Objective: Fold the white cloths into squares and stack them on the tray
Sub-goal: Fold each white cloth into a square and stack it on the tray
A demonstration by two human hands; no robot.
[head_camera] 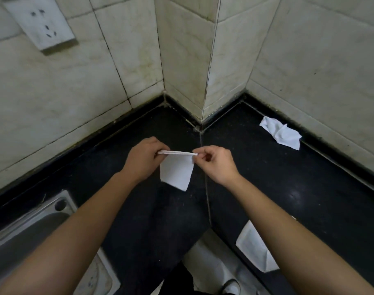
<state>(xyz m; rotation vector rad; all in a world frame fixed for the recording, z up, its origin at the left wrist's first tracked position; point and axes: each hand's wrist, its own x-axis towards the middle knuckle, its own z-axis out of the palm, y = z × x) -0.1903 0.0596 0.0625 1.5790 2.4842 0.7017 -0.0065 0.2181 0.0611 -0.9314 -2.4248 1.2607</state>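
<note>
A half-folded white cloth (176,170) is pinched at both top corners by the left hand (142,159) and right hand (216,163) above the counter (309,188); a further fold is judged due.

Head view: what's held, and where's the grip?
A folded white cloth, pinched along its top edge: left hand at the left corner, right hand at the right corner.

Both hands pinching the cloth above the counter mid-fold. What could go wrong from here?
1. The left hand and right hand pinch only the top corners of the held cloth. Its lower edge hangs free and slanted, so the next fold may come out skewed.
2. A white folded piece lies near the front edge of the counter, under the right forearm. Pulling that arm back could sweep it off.
</note>
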